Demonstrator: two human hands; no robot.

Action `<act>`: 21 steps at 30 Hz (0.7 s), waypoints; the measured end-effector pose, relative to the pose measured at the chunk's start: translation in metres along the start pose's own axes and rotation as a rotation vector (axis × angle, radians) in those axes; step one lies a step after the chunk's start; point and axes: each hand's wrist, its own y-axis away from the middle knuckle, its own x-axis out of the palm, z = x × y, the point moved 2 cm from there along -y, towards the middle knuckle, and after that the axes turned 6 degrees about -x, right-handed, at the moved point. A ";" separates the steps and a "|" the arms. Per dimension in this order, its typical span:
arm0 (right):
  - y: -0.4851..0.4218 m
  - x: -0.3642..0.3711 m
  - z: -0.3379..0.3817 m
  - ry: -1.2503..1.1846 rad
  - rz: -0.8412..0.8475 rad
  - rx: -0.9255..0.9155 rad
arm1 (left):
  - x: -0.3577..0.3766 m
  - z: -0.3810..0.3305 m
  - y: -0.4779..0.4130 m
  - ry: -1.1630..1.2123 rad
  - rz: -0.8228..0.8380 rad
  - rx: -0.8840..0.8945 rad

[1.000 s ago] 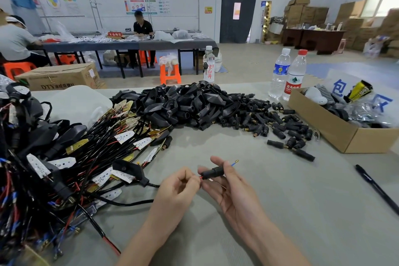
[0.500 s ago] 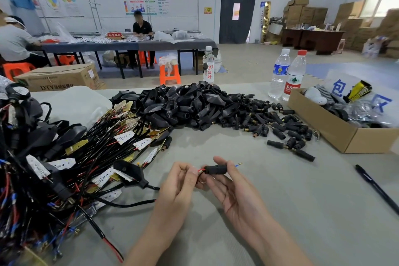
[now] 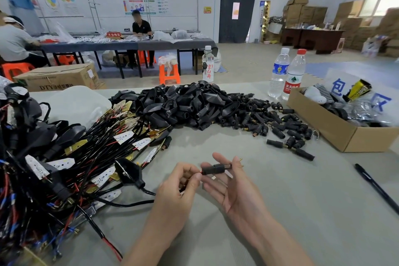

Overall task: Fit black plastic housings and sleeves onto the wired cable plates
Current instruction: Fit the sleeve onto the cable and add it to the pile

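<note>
My right hand (image 3: 233, 188) holds a small black sleeve (image 3: 213, 168) between thumb and fingers, with wire tips sticking out of its right end. My left hand (image 3: 179, 188) pinches the red wire where it enters the sleeve's left end. That cable runs left to a black housing (image 3: 129, 173) fitted on its plate. A tangle of wired cable plates (image 3: 71, 157) fills the table's left side. Loose black housings (image 3: 183, 103) are heaped at the middle back, and loose sleeves (image 3: 280, 123) are scattered to their right.
An open cardboard box (image 3: 336, 127) with mixed items stands at the right, two water bottles (image 3: 287, 73) behind it. A black pen (image 3: 375, 185) lies at the right edge. A third bottle (image 3: 208, 65) stands at the far edge. People work at a table behind.
The sleeve has slid left along the wires toward my left fingers, leaving more wire tip out on the right. Both hands rose slightly.
</note>
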 end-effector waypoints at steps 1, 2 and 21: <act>0.000 0.000 -0.002 0.044 0.007 -0.001 | 0.000 0.000 0.000 -0.020 -0.005 0.006; 0.000 0.000 -0.003 0.086 0.007 -0.002 | 0.000 0.000 0.000 -0.030 -0.017 0.006; -0.004 -0.025 0.028 0.393 -0.283 -0.282 | -0.015 0.004 -0.001 -0.500 -0.068 0.216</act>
